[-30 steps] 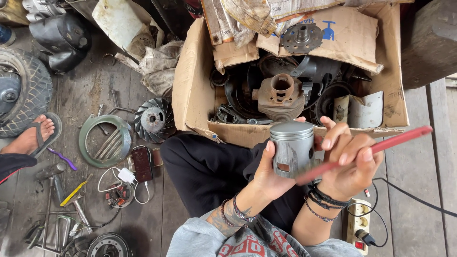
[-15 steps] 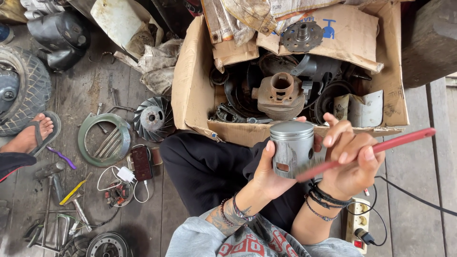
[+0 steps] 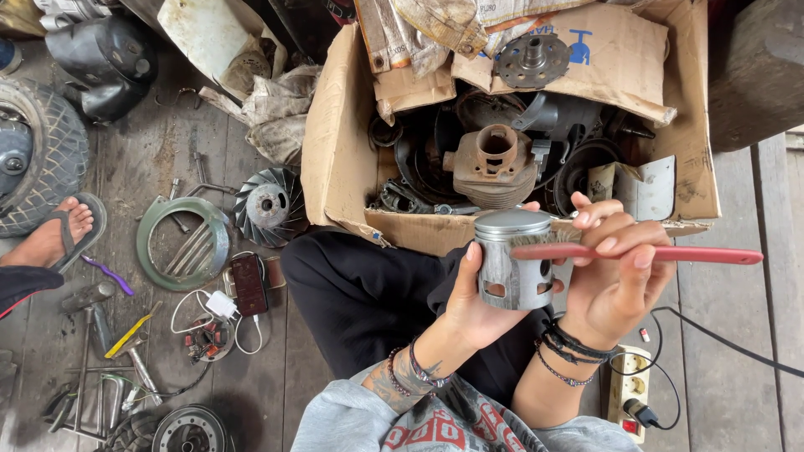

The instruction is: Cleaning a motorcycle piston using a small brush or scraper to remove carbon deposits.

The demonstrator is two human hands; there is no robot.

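The left hand [image 3: 473,305] is wrapped around the skirt of a grey metal piston [image 3: 512,259], held upright above the lap just in front of the cardboard box [image 3: 335,159]. The right hand [image 3: 615,276] pinches a red-handled brush [image 3: 645,253], its bristles touching the piston's crown edge. The piston looks rigid, fairly light and probably oily-slick, so the skirt beside the pin hole seems the surest hold.

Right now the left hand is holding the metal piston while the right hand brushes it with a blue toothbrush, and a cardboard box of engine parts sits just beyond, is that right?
Not quite: the toothbrush is red, not blue. The head view shows the left hand holding the metal piston, the right hand putting the brush's bristles to it, and the cardboard box of engine parts just beyond.
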